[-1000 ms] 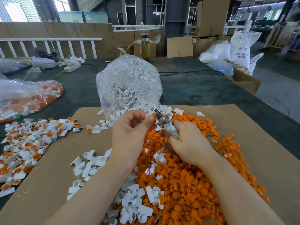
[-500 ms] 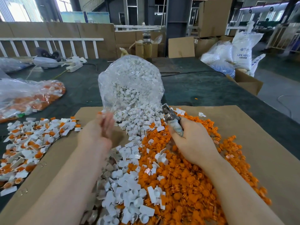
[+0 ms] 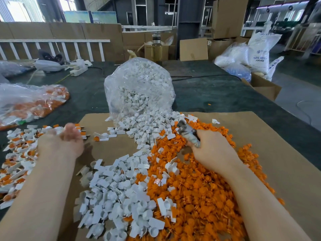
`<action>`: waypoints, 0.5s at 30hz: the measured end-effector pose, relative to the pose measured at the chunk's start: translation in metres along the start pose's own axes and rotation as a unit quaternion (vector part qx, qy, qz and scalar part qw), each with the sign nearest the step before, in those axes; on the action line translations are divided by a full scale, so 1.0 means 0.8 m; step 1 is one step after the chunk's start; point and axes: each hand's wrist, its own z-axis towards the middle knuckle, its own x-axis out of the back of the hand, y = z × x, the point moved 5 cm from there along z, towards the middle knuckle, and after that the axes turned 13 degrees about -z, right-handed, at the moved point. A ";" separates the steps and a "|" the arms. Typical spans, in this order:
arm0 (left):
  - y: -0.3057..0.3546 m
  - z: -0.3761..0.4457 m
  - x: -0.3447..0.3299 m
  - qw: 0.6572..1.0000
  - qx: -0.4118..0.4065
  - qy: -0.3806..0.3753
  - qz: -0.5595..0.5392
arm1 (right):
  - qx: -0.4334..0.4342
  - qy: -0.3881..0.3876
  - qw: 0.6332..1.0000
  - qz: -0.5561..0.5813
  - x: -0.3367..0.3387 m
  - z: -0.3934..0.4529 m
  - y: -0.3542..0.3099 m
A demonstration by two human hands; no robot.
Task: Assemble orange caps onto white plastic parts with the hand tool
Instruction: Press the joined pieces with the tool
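My right hand (image 3: 213, 153) grips the taped handle of a small metal hand tool (image 3: 186, 132), its tip down among the orange caps (image 3: 199, 188) heaped on the cardboard sheet (image 3: 278, 145). White plastic parts (image 3: 118, 192) lie in a pile to the left of the caps and spill from a clear bag (image 3: 139, 87). My left hand (image 3: 62, 141) is blurred, out to the left over the edge of a pile of assembled white-and-orange parts (image 3: 19, 153), its fingers loosely spread with nothing seen in them.
A clear bag of orange and white pieces (image 3: 31, 101) lies at the far left on the dark table (image 3: 217, 94). A power strip (image 3: 78, 68), a glass bottle (image 3: 156, 47), cardboard boxes and white sacks (image 3: 260, 51) stand at the back and right.
My left hand left the tool's tip and swung left over the assembled pile, opening. My right hand lowered the tool from mid-air down onto the orange caps.
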 end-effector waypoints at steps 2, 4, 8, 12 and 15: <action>-0.013 -0.003 -0.008 0.987 -0.007 -0.072 0.141 | 0.010 -0.028 0.999 -0.030 -0.006 0.000 -0.002; -0.035 -0.025 -0.021 0.931 -0.041 -0.156 0.327 | 0.011 -0.035 0.998 -0.041 -0.008 0.000 -0.004; -0.081 -0.058 -0.022 0.727 -0.129 -0.281 0.614 | 0.013 -0.042 0.997 -0.060 -0.009 -0.003 -0.007; -0.116 -0.069 -0.008 0.516 -0.198 -0.329 0.766 | 0.021 -0.061 0.996 -0.067 -0.011 -0.005 -0.008; -0.132 -0.078 -0.004 0.401 -0.268 -0.361 0.798 | 0.030 -0.075 0.995 -0.060 -0.012 -0.004 -0.011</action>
